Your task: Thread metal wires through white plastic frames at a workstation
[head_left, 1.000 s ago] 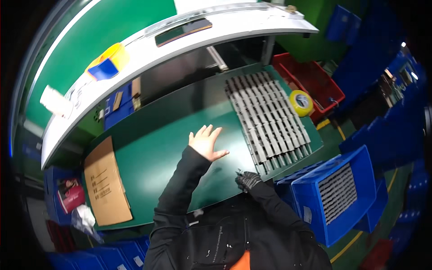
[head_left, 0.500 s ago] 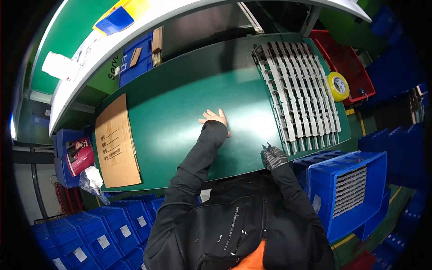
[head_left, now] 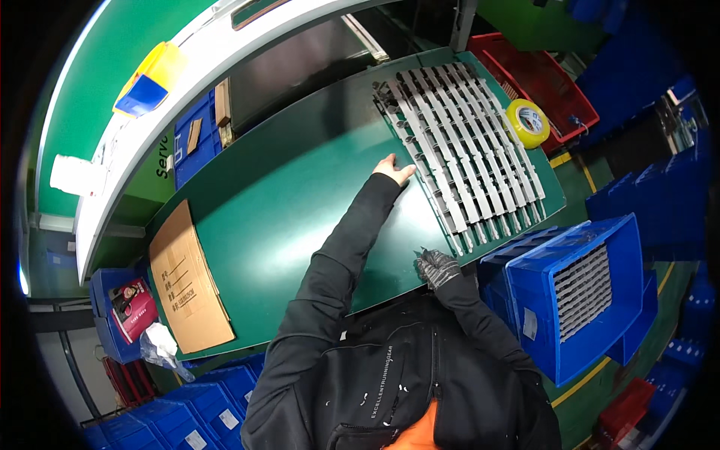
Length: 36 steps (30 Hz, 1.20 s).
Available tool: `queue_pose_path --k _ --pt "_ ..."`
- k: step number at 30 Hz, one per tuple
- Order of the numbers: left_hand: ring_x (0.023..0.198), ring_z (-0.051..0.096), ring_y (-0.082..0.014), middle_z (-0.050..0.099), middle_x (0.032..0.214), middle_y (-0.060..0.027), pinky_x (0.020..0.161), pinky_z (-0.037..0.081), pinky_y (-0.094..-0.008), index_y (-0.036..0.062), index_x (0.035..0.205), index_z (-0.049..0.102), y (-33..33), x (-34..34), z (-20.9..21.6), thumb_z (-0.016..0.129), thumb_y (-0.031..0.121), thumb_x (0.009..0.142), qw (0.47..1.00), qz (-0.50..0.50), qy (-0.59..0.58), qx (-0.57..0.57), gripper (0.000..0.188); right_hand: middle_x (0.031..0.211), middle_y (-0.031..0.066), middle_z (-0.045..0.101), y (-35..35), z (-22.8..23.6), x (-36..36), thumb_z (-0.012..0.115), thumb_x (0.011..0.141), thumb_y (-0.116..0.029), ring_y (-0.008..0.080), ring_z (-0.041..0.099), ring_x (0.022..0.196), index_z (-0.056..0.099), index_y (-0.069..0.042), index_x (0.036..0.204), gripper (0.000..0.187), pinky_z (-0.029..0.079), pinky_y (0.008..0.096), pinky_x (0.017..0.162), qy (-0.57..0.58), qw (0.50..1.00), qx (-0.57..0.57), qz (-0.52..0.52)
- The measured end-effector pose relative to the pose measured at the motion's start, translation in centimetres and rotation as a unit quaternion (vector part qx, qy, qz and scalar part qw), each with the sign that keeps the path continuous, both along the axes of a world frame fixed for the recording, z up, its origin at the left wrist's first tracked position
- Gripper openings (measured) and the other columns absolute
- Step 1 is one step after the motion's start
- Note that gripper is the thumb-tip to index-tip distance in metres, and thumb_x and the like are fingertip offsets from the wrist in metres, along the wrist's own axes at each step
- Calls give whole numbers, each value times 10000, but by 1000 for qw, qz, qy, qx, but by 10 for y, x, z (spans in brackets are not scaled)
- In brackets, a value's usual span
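Observation:
My bare left hand [head_left: 395, 169] reaches over the green table, thumb and fingers apart, beside the left edge of a set of long grey slatted strips [head_left: 465, 150]. A narrow gap seems to lie between its fingertips and the nearest strip. The strips lie side by side in rows, with dark clips or gaps along them. My right hand [head_left: 437, 268], in a grey and black patterned glove, is at the table's front edge, just below the strips' near ends. Its fingers are curled around something small and dark with pointed tips, too unclear to name.
A yellow tape roll [head_left: 528, 123] sits right of the strips, by a red bin [head_left: 532, 82]. Blue crates [head_left: 544, 352] stand at the right, one holding similar strips. A flat cardboard piece [head_left: 187, 285] lies on the table's left end. A white shelf [head_left: 180, 97] overhangs the back.
The view has turned, shifting the table and strips leftward in the picture. My left hand has moved right across the table, close to the strips. My right hand stays near the front edge.

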<state>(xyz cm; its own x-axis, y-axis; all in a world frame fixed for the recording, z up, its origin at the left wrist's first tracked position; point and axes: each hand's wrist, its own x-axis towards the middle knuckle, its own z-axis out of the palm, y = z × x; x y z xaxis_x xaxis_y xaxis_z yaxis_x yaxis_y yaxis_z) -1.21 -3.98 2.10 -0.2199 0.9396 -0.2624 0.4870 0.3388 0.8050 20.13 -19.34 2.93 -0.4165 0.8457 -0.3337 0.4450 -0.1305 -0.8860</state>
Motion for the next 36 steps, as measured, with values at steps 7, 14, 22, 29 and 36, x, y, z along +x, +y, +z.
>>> queue_pose_path --k 7,14,22,29,36 --pt "803 620 -256 615 951 -179 782 482 -294 -51 1070 510 43 37 -11 699 262 655 994 4 -83 70 553 614 27 535 4 13 0 544 860 -192 107 489 518 547 -40 842 153 409 259 494 47 991 -124 -4" --pt "1010 519 -345 524 1079 -251 896 411 -353 -60 1031 520 38 51 15 698 342 613 997 68 -18 -13 607 636 56 567 6 9 3 565 835 -247 152 532 543 553 -42 850 206 430 286 525 8 994 -104 9" --pt "814 620 -267 620 917 -190 755 478 -325 -73 1030 508 50 44 -14 685 289 672 991 120 41 44 539 735 105 581 3 -22 4 580 822 -260 145 550 613 566 -16 911 260 458 294 573 -20 999 -11 46" --pt "1142 454 -331 469 1201 -261 966 356 -339 -76 1257 362 26 27 18 642 540 638 995 -13 102 -8 916 658 31 558 6 6 5 536 861 -203 114 496 506 546 -46 862 157 419 256 467 4 994 -107 35" --pt "1192 409 -305 385 1314 -185 980 348 -375 -5 1276 362 -14 -30 59 656 552 646 866 -199 292 -353 891 588 1 520 6 -5 -1 528 866 -201 92 456 431 538 -64 849 138 381 241 392 45 987 -155 -4"
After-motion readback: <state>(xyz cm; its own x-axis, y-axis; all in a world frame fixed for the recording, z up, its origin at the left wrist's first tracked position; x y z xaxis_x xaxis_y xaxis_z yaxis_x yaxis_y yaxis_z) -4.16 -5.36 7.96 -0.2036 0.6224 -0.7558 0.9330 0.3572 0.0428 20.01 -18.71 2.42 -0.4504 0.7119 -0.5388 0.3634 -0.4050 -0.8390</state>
